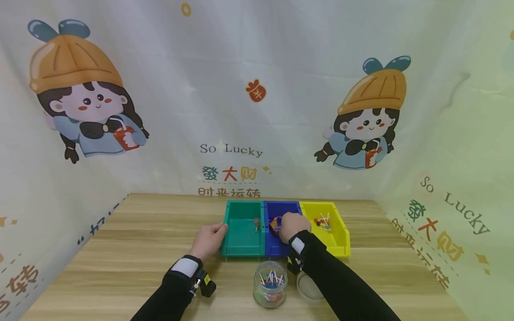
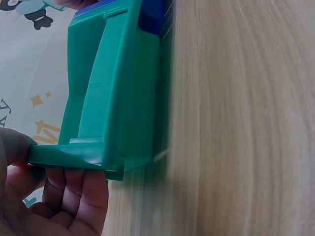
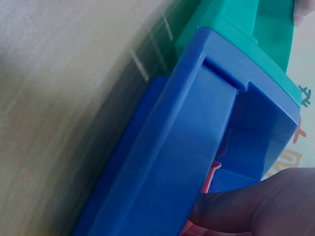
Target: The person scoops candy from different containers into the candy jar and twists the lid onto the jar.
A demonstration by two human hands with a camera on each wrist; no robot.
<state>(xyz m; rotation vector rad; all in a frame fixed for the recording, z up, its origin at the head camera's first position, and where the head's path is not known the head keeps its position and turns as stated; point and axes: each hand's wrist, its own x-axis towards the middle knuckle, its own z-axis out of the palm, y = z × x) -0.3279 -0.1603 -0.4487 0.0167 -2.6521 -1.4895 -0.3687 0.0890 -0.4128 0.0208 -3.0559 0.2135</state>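
Three joined plastic bins stand side by side: a green bin (image 1: 242, 243), a blue bin (image 1: 275, 246) and a yellow bin (image 1: 340, 240). My left hand (image 1: 208, 240) grips the green bin's left rim, thumb over it and fingers curled beneath, as the left wrist view shows. Inside the blue bin reaches my right hand (image 1: 294, 226), its fingertips mostly hidden by the bin wall. Beside it lies an orange and purple item (image 1: 275, 224). A reddish item (image 3: 211, 177) shows by the right thumb; whether the hand pinches it is unclear.
An open glass jar (image 1: 270, 290) with several white-stick lollipops (image 1: 272, 278) stands in front of the bins. A round lid (image 1: 308, 287) lies to its right, partly under the right arm. More lollipops (image 1: 323, 222) lie in the yellow bin, and a small brownish item (image 1: 257, 224) in the green one.
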